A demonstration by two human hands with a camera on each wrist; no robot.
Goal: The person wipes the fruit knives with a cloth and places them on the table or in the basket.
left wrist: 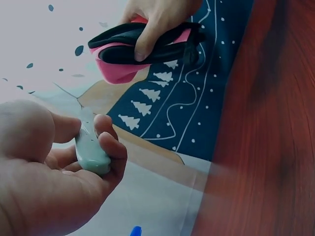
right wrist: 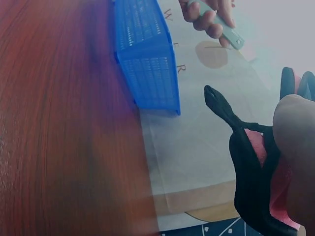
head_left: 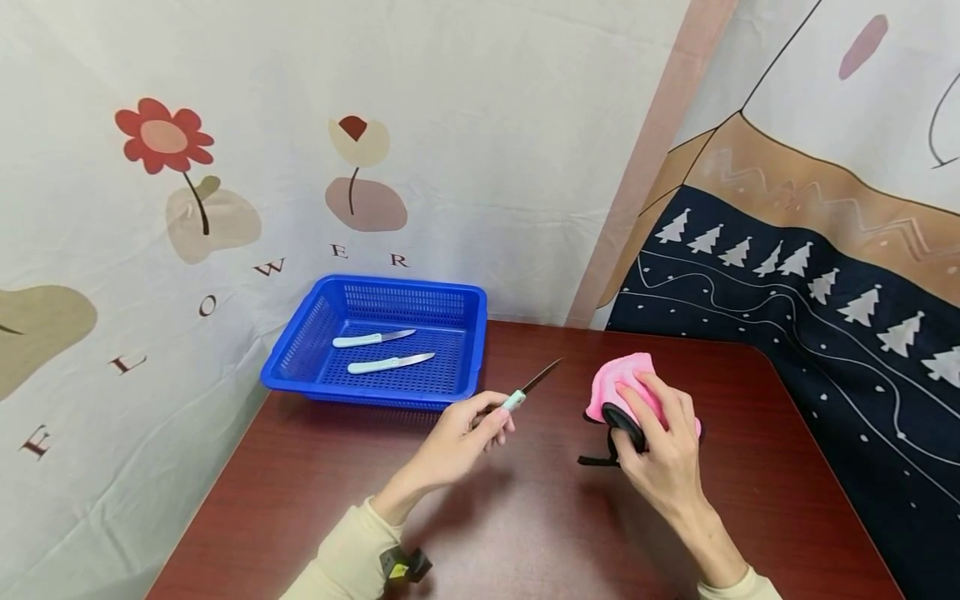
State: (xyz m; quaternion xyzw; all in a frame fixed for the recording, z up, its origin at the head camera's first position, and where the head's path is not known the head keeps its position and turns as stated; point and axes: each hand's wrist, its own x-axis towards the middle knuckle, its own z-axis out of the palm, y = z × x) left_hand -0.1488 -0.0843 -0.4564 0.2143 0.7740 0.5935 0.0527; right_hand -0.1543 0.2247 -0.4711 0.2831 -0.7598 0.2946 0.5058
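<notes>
My left hand (head_left: 461, 437) holds a paring knife (head_left: 515, 401) by its pale mint-green handle, over the table beside the basket. Its blade points up and away, toward the right; in the left wrist view the handle (left wrist: 91, 147) lies between thumb and curled fingers. My right hand (head_left: 667, 450) grips a folded pink fabric item with black trim (head_left: 618, 383), its thumb pressed on a black rounded part. From that item hangs a black strap (head_left: 597, 461). The knife and the pink item are apart. Two similar knives (head_left: 365, 340) lie inside the blue basket (head_left: 292, 383).
The blue basket stands at the back left of the reddish-brown wooden table (head_left: 525, 533). A printed cloth backdrop (head_left: 510, 167) hangs close behind the table, with a dark blue part (head_left: 720, 300) on the right. A black device (head_left: 405, 565) is strapped to the left wrist.
</notes>
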